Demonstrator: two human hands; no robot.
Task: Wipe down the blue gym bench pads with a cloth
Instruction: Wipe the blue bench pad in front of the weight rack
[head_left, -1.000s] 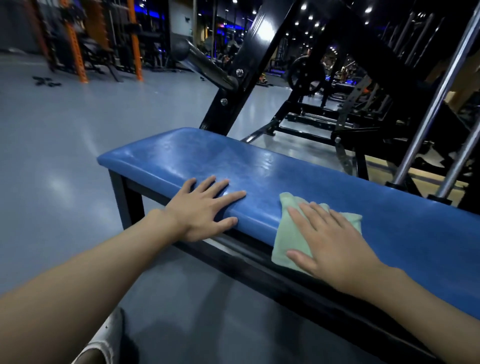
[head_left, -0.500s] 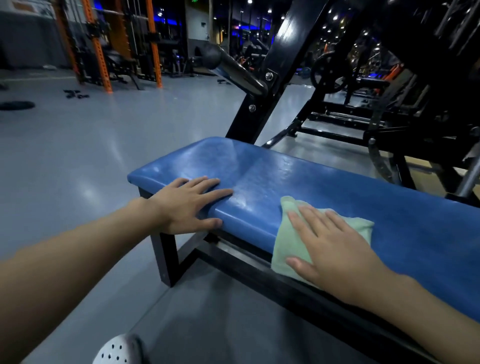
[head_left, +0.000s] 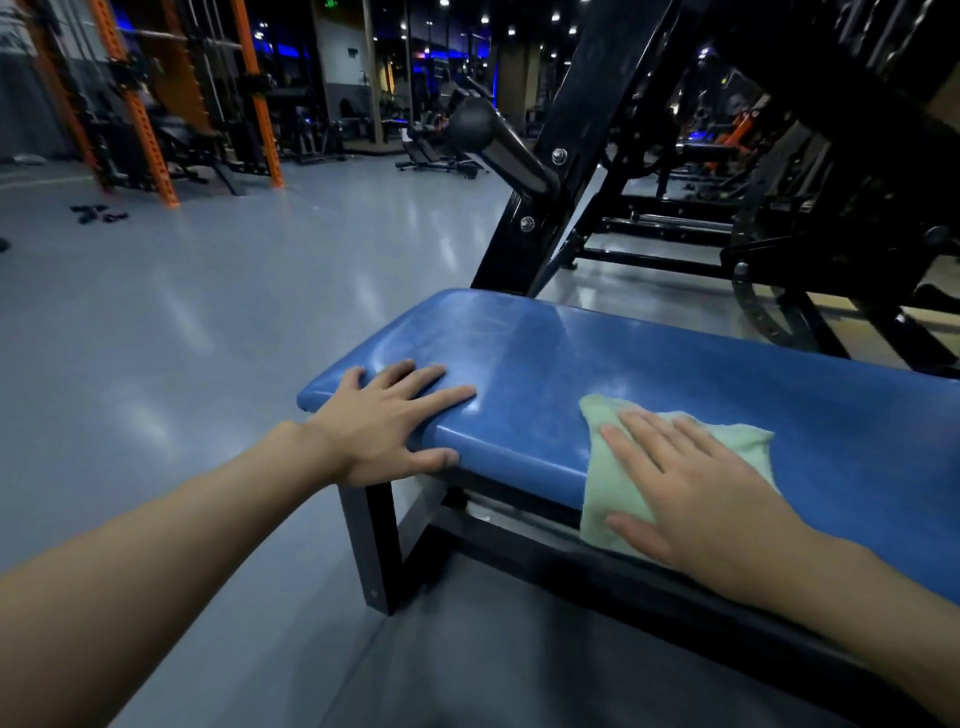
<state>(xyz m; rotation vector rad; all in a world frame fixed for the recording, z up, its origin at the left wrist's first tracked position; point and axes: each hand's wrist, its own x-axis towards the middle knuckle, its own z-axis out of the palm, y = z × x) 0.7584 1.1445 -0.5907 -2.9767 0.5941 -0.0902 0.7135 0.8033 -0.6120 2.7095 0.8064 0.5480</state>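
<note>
In the head view, the pad is seen as a long blue cushion that runs from the picture's centre out toward 4 o'clock, carried on a black frame whose leg stands on the grey floor. The left hand is laid flat on the pad's 9 o'clock end, at its near corner. Its fingers are stretched straight and a little spread over the top, pointing toward 2 o'clock, while the thumb is set against the pad's near side below the edge. Nothing is held by this hand; the pad is only pressed. At 3 o'clock from it, well apart along the pad, the cloth is found: pale green, spread on the top near the front edge, with its lower part draped over that edge and hanging before the frame. The right hand is laid palm down upon the cloth, fingers straight, fanned and pointing toward 10 o'clock. The thumb is held out along the hanging part at 7 o'clock. The cloth is pressed flat to the pad and not gripped. Beyond the pad, at 12 o'clock, a black upright with a padded bar is seen. An orange rack stands far off at 10 o'clock.
</note>
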